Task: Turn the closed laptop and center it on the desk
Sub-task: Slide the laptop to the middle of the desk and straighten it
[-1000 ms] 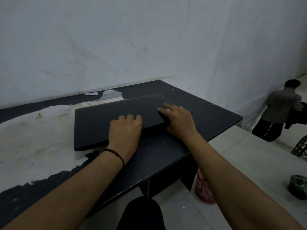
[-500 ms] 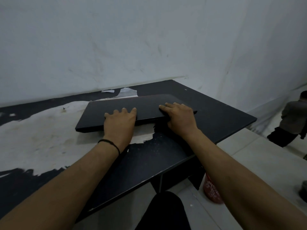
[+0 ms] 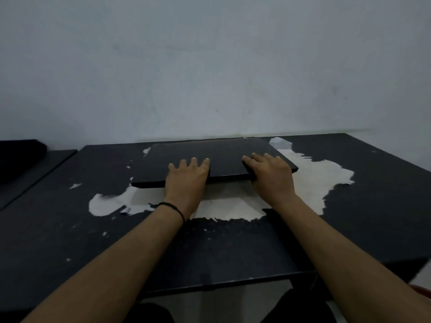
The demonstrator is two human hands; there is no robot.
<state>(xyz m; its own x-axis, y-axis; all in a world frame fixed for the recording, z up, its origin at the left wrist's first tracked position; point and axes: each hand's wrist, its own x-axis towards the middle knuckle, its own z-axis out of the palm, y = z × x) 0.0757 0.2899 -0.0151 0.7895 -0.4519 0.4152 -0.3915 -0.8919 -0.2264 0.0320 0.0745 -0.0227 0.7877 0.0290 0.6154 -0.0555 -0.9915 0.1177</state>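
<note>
A closed black laptop [image 3: 217, 152] lies at the far middle of the dark desk [image 3: 233, 248], close to the wall, its long side facing me. My left hand [image 3: 186, 180] grips its near edge, fingers over the lid, a black band on the wrist. My right hand [image 3: 270, 176] holds the near edge toward the right corner, fingers on top. The near edge seems raised slightly off the desk, with a shadow under it.
The desk's black coating has peeled away in a large pale patch [image 3: 310, 180] under and around the laptop. A second dark table [image 3: 30, 169] adjoins on the left with a black object [image 3: 21, 152] on it. A white wall stands right behind the desk.
The laptop has turned with both hands on it and now lies square to me. My view has swung left to face the desk head-on; the person at the right is out of view.
</note>
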